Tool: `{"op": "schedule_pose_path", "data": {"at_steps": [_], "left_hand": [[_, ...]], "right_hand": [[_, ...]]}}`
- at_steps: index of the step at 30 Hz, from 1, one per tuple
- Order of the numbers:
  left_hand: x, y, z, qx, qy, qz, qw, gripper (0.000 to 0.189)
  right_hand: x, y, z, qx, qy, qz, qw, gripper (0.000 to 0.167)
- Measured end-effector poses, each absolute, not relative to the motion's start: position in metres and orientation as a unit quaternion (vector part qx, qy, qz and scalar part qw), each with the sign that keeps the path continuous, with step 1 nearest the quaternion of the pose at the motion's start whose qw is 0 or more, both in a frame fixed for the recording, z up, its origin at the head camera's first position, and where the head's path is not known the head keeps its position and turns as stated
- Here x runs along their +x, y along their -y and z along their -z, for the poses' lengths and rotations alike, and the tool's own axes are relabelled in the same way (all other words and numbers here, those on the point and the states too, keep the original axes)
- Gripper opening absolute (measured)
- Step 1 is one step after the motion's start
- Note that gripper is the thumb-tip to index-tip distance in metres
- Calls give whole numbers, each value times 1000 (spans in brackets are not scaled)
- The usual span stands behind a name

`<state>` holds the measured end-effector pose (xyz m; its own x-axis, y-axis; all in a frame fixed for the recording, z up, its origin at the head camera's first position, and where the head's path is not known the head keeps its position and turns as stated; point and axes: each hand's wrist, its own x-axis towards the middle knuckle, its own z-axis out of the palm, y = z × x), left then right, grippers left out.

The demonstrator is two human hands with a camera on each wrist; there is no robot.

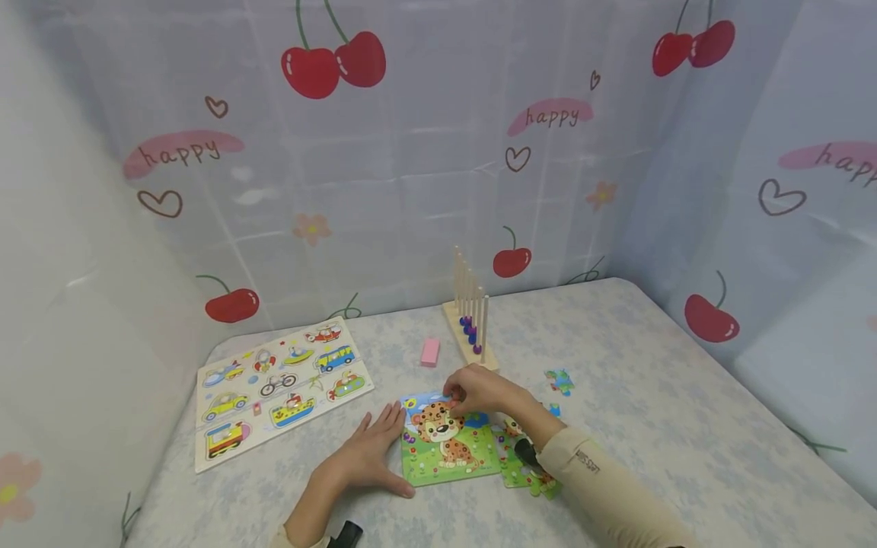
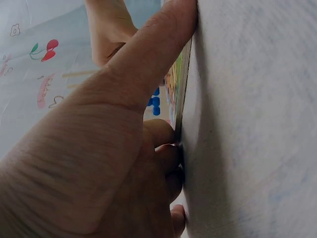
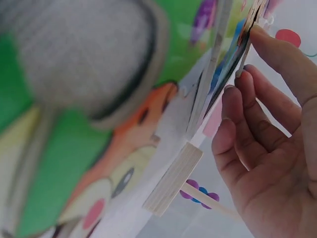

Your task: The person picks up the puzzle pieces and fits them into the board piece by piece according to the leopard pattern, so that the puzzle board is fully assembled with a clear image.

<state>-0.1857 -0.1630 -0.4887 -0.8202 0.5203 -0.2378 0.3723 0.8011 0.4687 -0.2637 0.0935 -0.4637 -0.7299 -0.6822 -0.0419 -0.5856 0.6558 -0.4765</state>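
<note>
A jigsaw puzzle board (image 1: pixel 445 470) with a spotted leopard cub on green grass lies flat in front of me. My left hand (image 1: pixel 366 457) rests at its left side, fingers extended along the edge and thumb by the lower left corner. Over the board's upper right part, my right hand (image 1: pixel 483 390) pinches a thin puzzle piece (image 3: pixel 243 62), which stands tilted up from the board in the right wrist view. The hand hides most of that piece in the head view. Beside the board, partly under the right forearm, lie joined or overlapping puzzle pieces (image 1: pixel 514 466).
A loose blue-green puzzle piece (image 1: pixel 560 381) lies to the right. Behind the board are a pink block (image 1: pixel 429 352) and a wooden peg stand (image 1: pixel 452 316) with blue and purple beads. A vehicle puzzle board (image 1: pixel 253 403) lies at the left. Printed curtains surround the table.
</note>
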Motion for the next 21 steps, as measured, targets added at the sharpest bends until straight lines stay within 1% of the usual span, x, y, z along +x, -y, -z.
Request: {"op": "schedule_pose_path", "data": {"at_steps": [6, 15, 21], "left_hand": [[-186, 163, 488, 240, -932, -203, 179, 130], [-186, 163, 488, 240, -932, -203, 178, 130], [-185, 163, 489, 241, -933, -202, 174, 130]], "right_hand": [[-265, -94, 463, -353, -900, 226, 118, 24], [-265, -93, 462, -334, -906, 231, 122, 29], [-265, -91, 464, -327, -911, 221, 122, 28]]}}
